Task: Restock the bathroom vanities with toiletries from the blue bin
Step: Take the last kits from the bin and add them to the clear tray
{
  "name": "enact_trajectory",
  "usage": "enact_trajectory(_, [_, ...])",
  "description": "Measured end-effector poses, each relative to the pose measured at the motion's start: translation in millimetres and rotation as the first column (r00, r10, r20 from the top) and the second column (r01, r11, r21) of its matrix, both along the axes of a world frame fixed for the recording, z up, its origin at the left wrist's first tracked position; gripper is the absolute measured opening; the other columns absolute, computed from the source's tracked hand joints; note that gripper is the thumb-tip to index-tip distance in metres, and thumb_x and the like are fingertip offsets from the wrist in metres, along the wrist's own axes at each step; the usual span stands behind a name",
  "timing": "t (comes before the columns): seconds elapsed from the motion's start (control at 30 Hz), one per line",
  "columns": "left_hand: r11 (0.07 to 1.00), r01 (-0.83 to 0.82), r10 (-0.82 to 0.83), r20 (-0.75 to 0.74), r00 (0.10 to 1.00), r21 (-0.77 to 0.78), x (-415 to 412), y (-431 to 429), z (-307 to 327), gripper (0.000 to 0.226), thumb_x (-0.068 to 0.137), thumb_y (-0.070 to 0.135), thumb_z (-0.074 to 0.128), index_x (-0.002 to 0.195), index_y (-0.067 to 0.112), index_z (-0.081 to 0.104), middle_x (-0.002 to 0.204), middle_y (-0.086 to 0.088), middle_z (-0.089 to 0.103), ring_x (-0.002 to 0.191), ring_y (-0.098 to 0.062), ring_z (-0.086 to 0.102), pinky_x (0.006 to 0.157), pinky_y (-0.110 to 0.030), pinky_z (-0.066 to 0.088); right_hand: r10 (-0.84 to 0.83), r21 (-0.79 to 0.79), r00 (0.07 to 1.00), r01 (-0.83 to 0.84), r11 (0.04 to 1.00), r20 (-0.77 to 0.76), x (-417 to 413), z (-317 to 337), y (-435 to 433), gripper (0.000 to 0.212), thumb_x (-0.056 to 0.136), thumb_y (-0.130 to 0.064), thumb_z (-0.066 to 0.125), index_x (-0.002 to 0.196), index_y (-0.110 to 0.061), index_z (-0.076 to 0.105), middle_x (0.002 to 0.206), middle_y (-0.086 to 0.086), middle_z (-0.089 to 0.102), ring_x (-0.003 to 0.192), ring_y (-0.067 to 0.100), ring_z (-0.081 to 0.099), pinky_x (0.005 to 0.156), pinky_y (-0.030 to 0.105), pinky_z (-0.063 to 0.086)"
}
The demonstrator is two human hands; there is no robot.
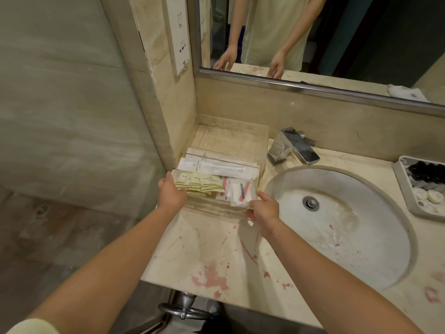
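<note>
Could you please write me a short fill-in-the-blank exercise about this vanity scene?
1. The clear acrylic tray stands to the ____ of the sink basin.
2. The sachets by the left hand are ____.
3. The right hand pinches a clear packet at the tray's front ____ corner.
4. Both hands show reflected in the ____ above the faucet.
Missing words: left; yellow; right; mirror.

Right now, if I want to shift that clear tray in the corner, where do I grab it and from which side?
Take the clear tray by its two front corners, from the counter's front edge. Its back and left sides sit in the wall corner and the faucet crowds its right, so only the front looks open. The left hand and right hand are at those corners.
</note>
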State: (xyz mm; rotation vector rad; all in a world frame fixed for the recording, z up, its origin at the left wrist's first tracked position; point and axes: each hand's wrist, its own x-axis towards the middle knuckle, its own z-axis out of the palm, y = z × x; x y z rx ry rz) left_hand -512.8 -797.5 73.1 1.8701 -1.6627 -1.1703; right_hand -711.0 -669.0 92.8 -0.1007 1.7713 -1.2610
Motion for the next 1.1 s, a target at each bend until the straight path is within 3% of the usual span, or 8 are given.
enact_trajectory(0.13, [1.0, 0.003, -0.003, 0.005, 1.0, 0.024, -4.4, -6.9, 3.0, 0.077, 0.091, 0.0, 0.055, 0.154, 0.01, 0.012, 0.152, -0.012, 0.02, 0.119, -0.029, 0.051, 0.101, -0.038, 0.045, 0.027, 0.003, 1.0, -0.027, 1.0, 0.003, -4.3, 0.7, -5.0, 0.058, 0.086, 0.013, 0.044, 0.136, -0.014, 0.055, 0.119, 0.002, 0.064, 0.094, 0.024, 0.068, 0.083, 0.038, 0.059])
enact_trajectory(0.27, [0.999, 0.029, -0.029, 0.0, 1.0, -0.043, -12.5, -7.9, 5.0, 0.064, 0.09, 0.001, 0.054, 0.148, 0.01, 0.028, 0.144, -0.014, 0.026, 0.093, -0.022, 0.05, 0.089, -0.026, 0.04, 0.072, 0.01, 0.997, -0.072, 0.997, -0.029, -11.6, -1.9, -14.0, 0.061, 0.086, 0.012, 0.042, 0.141, -0.013, 0.05, 0.134, 0.006, 0.059, 0.094, 0.023, 0.067, 0.081, 0.035, 0.057])
enact_trajectory(0.47, [0.997, 0.056, -0.055, 0.014, 0.998, -0.053, -19.1, -15.2, -0.6, 0.065, 0.091, 0.007, 0.055, 0.15, 0.017, 0.029, 0.146, -0.013, 0.026, 0.096, -0.025, 0.054, 0.085, -0.024, 0.036, 0.078, 0.026, 0.994, -0.076, 0.997, -0.079, -19.9, -5.4, -27.6, 0.062, 0.087, 0.007, 0.043, 0.146, -0.012, 0.043, 0.136, 0.004, 0.057, 0.098, 0.028, 0.066, 0.085, 0.037, 0.055])
enact_trajectory(0.6, [0.994, 0.066, -0.065, 0.011, 0.998, -0.085, -23.8, -22.7, -3.8, 0.061, 0.091, 0.01, 0.058, 0.146, 0.021, 0.035, 0.145, -0.013, 0.029, 0.081, -0.018, 0.049, 0.082, -0.024, 0.037, 0.099, 0.026, 0.988, -0.097, 0.995, -0.115, -24.7, -6.4, -34.3, 0.054, 0.085, 0.005, 0.044, 0.136, -0.011, 0.054, 0.116, 0.01, 0.067, 0.079, 0.024, 0.062, 0.077, 0.034, 0.053])
enact_trajectory(0.73, [0.99, 0.096, -0.097, -0.005, 0.995, -0.106, -29.4, -32.0, -5.2, 0.058, 0.089, 0.012, 0.06, 0.143, 0.022, 0.04, 0.145, -0.012, 0.035, 0.099, -0.023, 0.056, 0.084, -0.024, 0.04, 0.105, 0.003, 0.98, -0.106, 0.994, -0.17, -26.3, -2.1, -37.4, 0.043, 0.085, 0.002, 0.047, 0.123, -0.013, 0.061, 0.099, 0.005, 0.069, 0.083, 0.022, 0.064, 0.082, 0.036, 0.055])
enact_trajectory(0.87, [0.986, 0.123, -0.124, -0.001, 0.992, -0.115, -31.3, -33.7, -4.5, 0.062, 0.088, 0.014, 0.061, 0.146, 0.022, 0.037, 0.148, -0.011, 0.036, 0.125, -0.026, 0.048, 0.094, -0.029, 0.04, 0.19, -0.015, 0.951, -0.2, 0.98, -0.244, -27.0, 2.0, -35.8, 0.038, 0.084, -0.001, 0.051, 0.116, -0.018, 0.062, 0.104, 0.01, 0.069, 0.089, 0.025, 0.065, 0.083, 0.039, 0.054])
enact_trajectory(0.97, [0.978, 0.137, -0.125, 0.086, 0.988, -0.157, -32.9, -22.0, -2.1, 0.068, 0.086, 0.016, 0.063, 0.147, 0.021, 0.034, 0.152, -0.007, 0.027, 0.13, -0.026, 0.042, 0.099, -0.035, 0.039, 0.311, 0.119, 0.819, -0.291, 0.949, -0.482, -24.8, -0.1, -27.8, 0.042, 0.086, -0.011, 0.057, 0.127, -0.021, 0.055, 0.121, 0.002, 0.058, 0.108, 0.022, 0.059, 0.091, 0.04, 0.051])
enact_trajectory(1.1, [0.872, 0.357, -0.261, 0.3, 0.918, -0.335, -40.6, -0.4, 3.4, 0.061, 0.083, 0.022, 0.065, 0.139, 0.019, 0.043, 0.142, -0.005, 0.035, 0.133, -0.023, 0.031, 0.101, -0.038, 0.039, 0.433, 0.285, 0.329, -0.411, 0.866, -0.839, -19.8, 0.1, -15.4, 0.043, 0.084, -0.01, 0.058, 0.126, -0.02, 0.058, 0.128, -0.002, 0.054, 0.122, 0.02, 0.046, 0.099, 0.035, 0.041])
